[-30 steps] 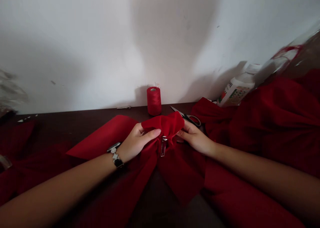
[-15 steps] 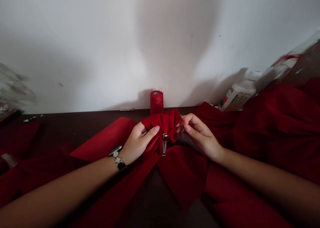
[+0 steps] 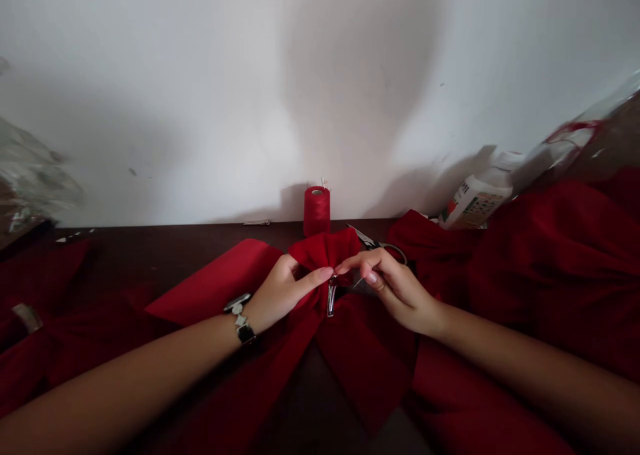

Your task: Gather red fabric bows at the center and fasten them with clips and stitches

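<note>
Two hands (image 3: 280, 294) (image 3: 403, 295), one held bow (image 3: 317, 250), one metal clip (image 3: 331, 302) on it, one thread spool (image 3: 317, 215), one pair of scissors (image 3: 371, 243), one bottle (image 3: 477, 198).

A dark table (image 3: 193, 236) carries red cloth (image 3: 370, 358), spool (image 3: 317, 212), scissors (image 3: 371, 242).

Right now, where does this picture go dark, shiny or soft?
Head view: a broad soft shadow lies on the pale wall above the red spool; head view: the red fabric dims toward the bottom edge; head view: the metal clip glints; head view: the bottle has lettering too soft to read fully.
</note>
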The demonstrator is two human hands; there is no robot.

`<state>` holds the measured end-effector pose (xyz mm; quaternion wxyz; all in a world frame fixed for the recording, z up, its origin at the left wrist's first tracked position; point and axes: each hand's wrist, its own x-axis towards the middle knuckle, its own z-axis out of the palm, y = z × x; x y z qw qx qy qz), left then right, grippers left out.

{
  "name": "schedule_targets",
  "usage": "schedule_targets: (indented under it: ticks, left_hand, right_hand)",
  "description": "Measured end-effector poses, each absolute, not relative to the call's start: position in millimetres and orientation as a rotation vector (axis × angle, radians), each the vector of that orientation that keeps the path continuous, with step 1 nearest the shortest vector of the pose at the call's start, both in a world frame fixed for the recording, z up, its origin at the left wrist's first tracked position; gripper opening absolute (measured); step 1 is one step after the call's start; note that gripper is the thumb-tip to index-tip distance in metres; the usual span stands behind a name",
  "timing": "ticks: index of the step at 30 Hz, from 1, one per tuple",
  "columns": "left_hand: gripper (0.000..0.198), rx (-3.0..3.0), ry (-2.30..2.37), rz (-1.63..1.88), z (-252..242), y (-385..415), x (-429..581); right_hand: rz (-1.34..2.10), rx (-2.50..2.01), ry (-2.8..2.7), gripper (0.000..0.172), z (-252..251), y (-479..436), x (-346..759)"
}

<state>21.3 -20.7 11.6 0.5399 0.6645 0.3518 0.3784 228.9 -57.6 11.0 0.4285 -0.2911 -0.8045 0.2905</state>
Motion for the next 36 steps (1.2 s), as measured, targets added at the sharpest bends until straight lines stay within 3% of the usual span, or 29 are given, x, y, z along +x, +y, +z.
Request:
schedule_targets:
  ticks: [12,20,36]
  left_hand:
    - [0.024,1.499,0.841,0.834,10,-24,21]
    - [0.016,1.430,0.819,0.930,4,-21,22]
    - [0.028,1.428,0.911,0.825,12,-20,21]
  right_hand:
    - [0.481,-0.820,-2.077,0.014,14,-54,226]
    - [0.664,-0.911,-1.903,0.014,11,-59,221]
    - [0.432,-0.875,-2.016,0.014,8,-63,227]
